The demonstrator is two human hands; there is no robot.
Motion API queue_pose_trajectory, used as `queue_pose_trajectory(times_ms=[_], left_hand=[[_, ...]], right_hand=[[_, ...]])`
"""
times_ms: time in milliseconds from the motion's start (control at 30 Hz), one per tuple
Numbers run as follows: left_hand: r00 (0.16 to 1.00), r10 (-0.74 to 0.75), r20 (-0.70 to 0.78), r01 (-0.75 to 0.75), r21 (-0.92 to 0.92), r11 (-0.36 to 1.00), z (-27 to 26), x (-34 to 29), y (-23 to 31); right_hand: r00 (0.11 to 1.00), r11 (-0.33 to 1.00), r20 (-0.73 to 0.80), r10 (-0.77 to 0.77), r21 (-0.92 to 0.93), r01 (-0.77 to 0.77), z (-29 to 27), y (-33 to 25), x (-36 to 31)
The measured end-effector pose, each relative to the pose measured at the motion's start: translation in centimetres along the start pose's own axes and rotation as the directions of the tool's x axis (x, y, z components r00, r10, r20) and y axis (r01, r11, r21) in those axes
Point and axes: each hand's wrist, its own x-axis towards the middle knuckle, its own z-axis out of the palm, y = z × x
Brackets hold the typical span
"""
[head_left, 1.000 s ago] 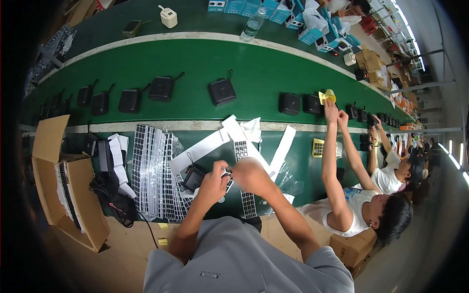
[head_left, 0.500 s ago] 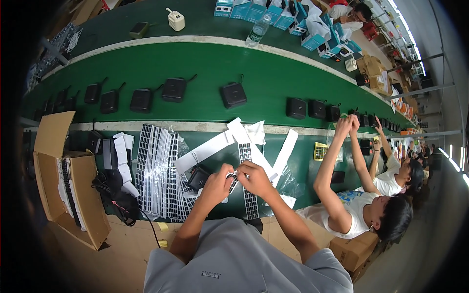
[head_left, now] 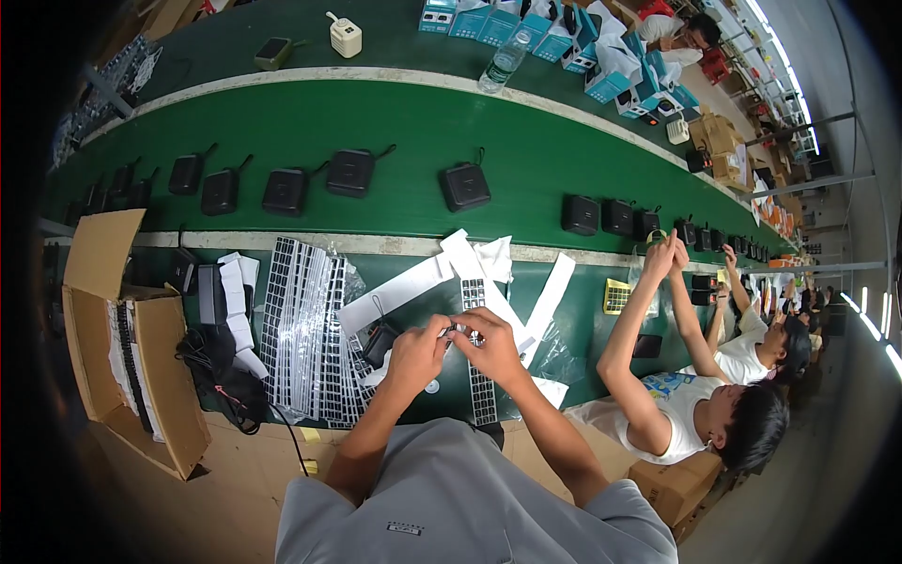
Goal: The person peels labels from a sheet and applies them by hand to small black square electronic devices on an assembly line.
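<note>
My left hand (head_left: 415,357) and my right hand (head_left: 490,350) meet above the bench, fingertips pinched together. Between them is a small piece of black-squared strip (head_left: 449,332), mostly hidden by the fingers. Beneath my right hand, a longer strip of black squares in pale borders (head_left: 483,399) lies on the bench. Just left of my left hand sits a black box-shaped device with a strap loop (head_left: 379,344), partly covered. Further left, many similar black-squared sheets (head_left: 303,329) lie in an overlapping row.
White paper strips (head_left: 395,293) lie beyond my hands. Black strapped devices (head_left: 466,186) stand along the green belt (head_left: 413,122). An open cardboard box (head_left: 174,376) and a black cable bundle (head_left: 221,367) are left. A co-worker (head_left: 695,404) works close on my right.
The small piece has turned between my fingers and shows less of its black squares. The black devices on the belt have shifted right. The co-worker's hands have come slightly lower.
</note>
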Motion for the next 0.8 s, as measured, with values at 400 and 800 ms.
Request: queue_pose_trajectory(times_ms=[400,800], left_hand=[[0.975,-0.173,-0.140,0.095,-0.444,0.891,0.6,-0.3,-0.2],[0.958,-0.201,-0.204,0.100,-0.422,0.901,0.7,-0.6,0.0]], right_hand=[[0.974,0.919,-0.072,0.214,0.353,-0.176,1.6,0.8,-0.7],[0.966,0.899,-0.158,0.206,0.421,-0.123,3.1,0.8,-1.1]])
